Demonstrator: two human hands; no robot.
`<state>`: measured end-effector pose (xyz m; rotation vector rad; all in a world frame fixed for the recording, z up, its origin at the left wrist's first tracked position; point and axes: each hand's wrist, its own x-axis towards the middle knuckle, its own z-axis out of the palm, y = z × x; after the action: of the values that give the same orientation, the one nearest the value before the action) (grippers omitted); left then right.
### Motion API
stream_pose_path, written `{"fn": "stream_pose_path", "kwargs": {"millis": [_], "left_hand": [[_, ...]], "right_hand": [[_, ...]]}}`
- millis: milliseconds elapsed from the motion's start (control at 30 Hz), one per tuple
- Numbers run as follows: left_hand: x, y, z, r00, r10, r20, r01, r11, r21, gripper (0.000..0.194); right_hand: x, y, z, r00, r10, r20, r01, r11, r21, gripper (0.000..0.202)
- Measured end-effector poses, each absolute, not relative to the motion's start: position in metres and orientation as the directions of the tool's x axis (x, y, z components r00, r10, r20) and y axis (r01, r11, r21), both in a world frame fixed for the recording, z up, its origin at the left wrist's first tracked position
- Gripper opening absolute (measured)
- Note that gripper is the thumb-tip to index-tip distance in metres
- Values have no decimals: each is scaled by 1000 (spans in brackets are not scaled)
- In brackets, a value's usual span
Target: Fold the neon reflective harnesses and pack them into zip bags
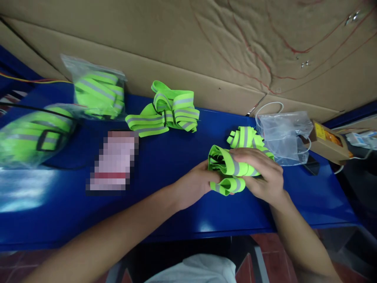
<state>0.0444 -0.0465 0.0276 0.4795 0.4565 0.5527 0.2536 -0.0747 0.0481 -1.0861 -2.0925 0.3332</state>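
Observation:
A rolled neon-green reflective strap (225,163) with a grey stripe is between my two hands, above the right half of the table. My left hand (196,182) grips it from the left and below; its fingertips are mostly hidden behind the strap. Over the top and right side of the roll, my right hand (262,171) is closed, with its fingers curved round it. A loop of strap hangs below the roll. Just behind my right hand lies another bundled reflective strap (246,135). A looser pile of reflective straps (173,108) rests at the back middle.
Clear bags of green straps (98,92) stand at the back left of the blue table (165,169). A pixelated pink rectangle (114,159) lies left of centre. At right are empty clear bags (284,133), a white cable and a small cardboard box (328,143). Cardboard (147,51) lines the back.

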Motion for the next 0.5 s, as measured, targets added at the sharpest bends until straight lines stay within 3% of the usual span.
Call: {"fn": "stream_pose_path", "kwargs": {"millis": [167, 333, 500], "left_hand": [[45, -44, 26, 763, 584, -278, -399, 763, 508, 28], [45, -45, 29, 803, 546, -238, -413, 799, 437, 49], [44, -43, 34, 740, 603, -300, -478, 784, 397, 36]], "right_hand": [[257, -72, 48, -419, 766, 487, 609, 635, -475, 47], [258, -71, 56, -425, 813, 398, 635, 581, -509, 55], [256, -70, 60, -529, 793, 302, 609, 602, -516, 61]]}}
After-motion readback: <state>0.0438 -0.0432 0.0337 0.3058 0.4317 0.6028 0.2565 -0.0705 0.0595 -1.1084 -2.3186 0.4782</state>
